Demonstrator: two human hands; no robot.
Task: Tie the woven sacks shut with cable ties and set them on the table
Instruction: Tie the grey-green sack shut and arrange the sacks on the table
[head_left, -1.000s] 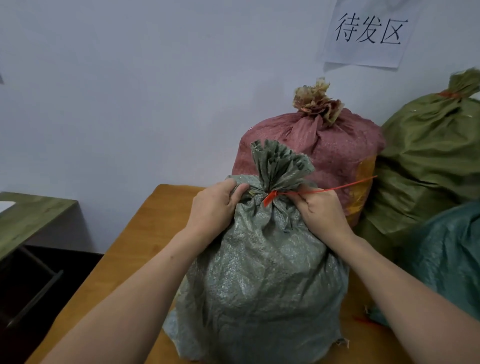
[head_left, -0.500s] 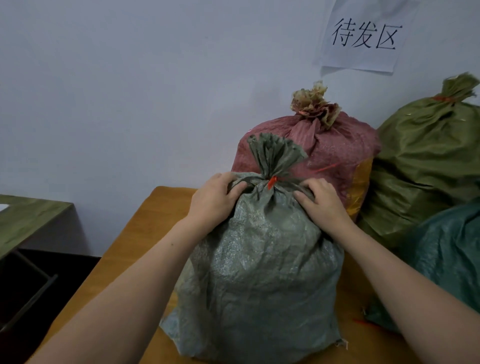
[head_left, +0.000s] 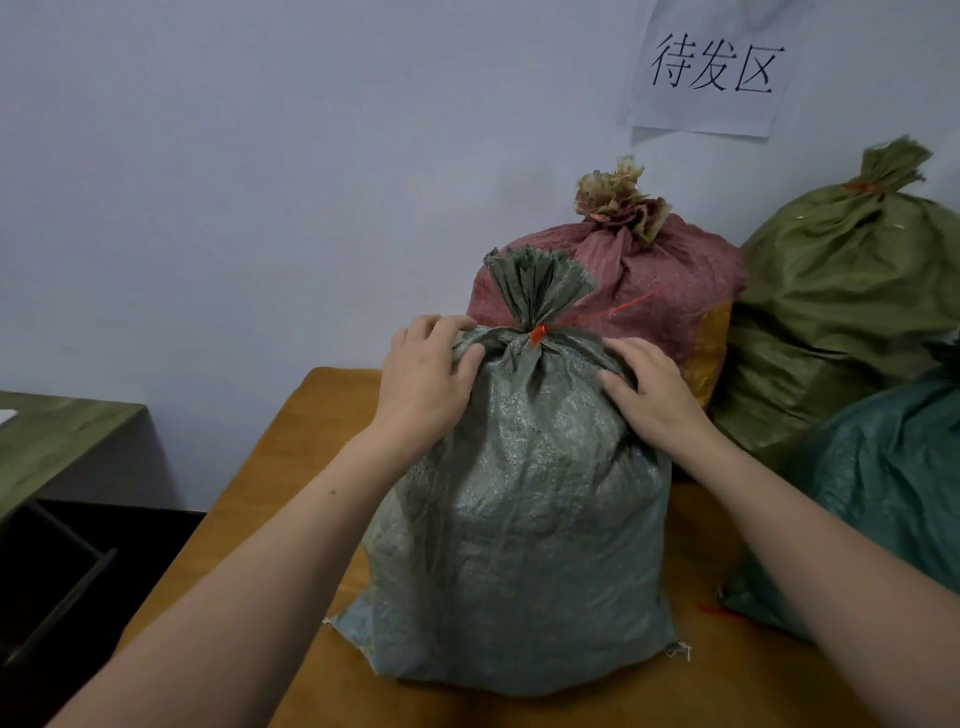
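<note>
My left hand (head_left: 423, 387) and right hand (head_left: 652, 397) bare, left forearm (head_left: 270, 545) bare with one small dark mole (head_left: 332, 492), right forearm (head_left: 810, 525) bare

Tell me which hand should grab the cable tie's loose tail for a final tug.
Right, probably. The cable tie's tail trails rightward off the grey sack, above the right hand resting there; the left hand grips fabric across the neck.

Bare table (head_left: 311, 426) left of sack (head_left: 519, 493)
</note>
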